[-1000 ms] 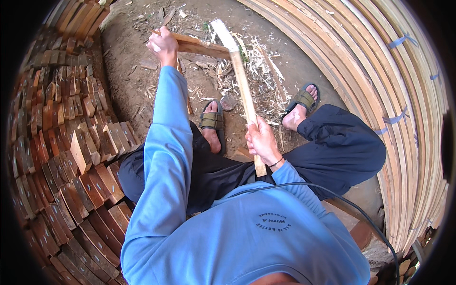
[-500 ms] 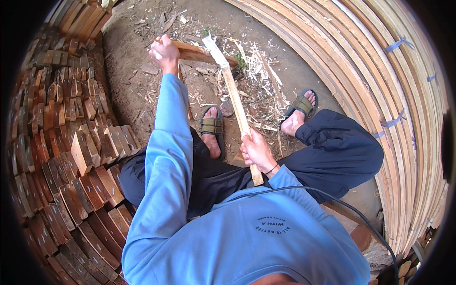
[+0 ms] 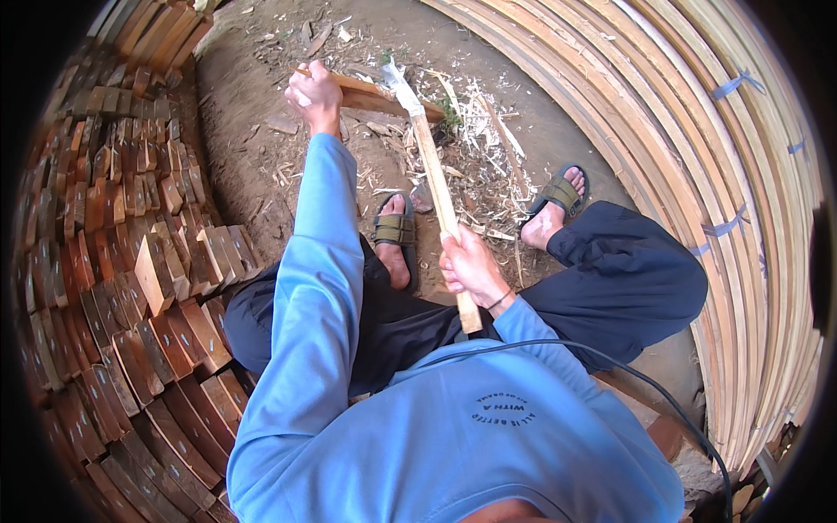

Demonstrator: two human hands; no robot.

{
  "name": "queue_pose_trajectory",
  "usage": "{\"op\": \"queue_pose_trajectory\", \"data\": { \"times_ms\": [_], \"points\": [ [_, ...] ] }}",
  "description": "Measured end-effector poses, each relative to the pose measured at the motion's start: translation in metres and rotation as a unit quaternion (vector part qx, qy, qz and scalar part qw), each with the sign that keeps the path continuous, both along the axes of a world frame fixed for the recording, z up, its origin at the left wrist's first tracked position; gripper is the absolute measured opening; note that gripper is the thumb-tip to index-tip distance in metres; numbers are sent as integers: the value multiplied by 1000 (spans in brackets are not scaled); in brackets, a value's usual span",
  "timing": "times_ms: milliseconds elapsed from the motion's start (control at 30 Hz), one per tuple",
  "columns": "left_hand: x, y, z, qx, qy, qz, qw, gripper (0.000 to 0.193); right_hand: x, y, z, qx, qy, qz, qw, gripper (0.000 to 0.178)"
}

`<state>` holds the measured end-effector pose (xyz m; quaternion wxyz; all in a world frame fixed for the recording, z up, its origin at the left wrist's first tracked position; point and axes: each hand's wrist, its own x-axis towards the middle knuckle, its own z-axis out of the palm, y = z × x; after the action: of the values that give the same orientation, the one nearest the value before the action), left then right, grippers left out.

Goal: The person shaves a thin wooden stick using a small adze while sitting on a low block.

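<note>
My left hand, at the far end of my stretched arm, is closed around one end of a reddish-brown piece of wood. That piece reaches to the right, just above the ground. My right hand, close to my lap, grips the lower part of a long, pale wooden-handled chopping tool. The handle slants forward and slightly left. Its whitish head overlaps the right part of the wood piece; whether the two touch, I cannot tell. The exact form of the blade is unclear.
Pale wood shavings litter the dirt around the wood. Stacked cut planks rise on the left, while long boards tied with blue straps curve along the right. My sandalled feet stand apart on the ground. A black cable crosses my shirt.
My left hand, the wood piece and the tool's head have shifted slightly right in the picture. Both grips are the same, and the whole view has moved a little.
</note>
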<state>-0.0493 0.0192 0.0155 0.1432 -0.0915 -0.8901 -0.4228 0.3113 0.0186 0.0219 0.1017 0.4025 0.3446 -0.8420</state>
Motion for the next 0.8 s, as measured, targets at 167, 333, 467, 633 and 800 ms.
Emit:
{"op": "queue_pose_trajectory", "data": {
  "times_ms": [167,333,467,633,800],
  "points": [
    [1,-8,-1,13,11,5,1000,38,-11,-3,-8,-40,6,-15,999,7],
    [2,-16,-4,-20,14,29,999,39,-6,-1,-9,-44,14,-9,999,9],
    [13,-13,-4,13,16,32,999,39,-18,-11,-6,-55,10,-14,998,8],
    [9,-9,4,-10,-9,44,999,41,-19,-4,-15,-16,21,-12,1000,11],
    [3,-9,-1,-9,-6,78,997,40,7,-15,-5,-59,13,12,998,12]
  ]
}}
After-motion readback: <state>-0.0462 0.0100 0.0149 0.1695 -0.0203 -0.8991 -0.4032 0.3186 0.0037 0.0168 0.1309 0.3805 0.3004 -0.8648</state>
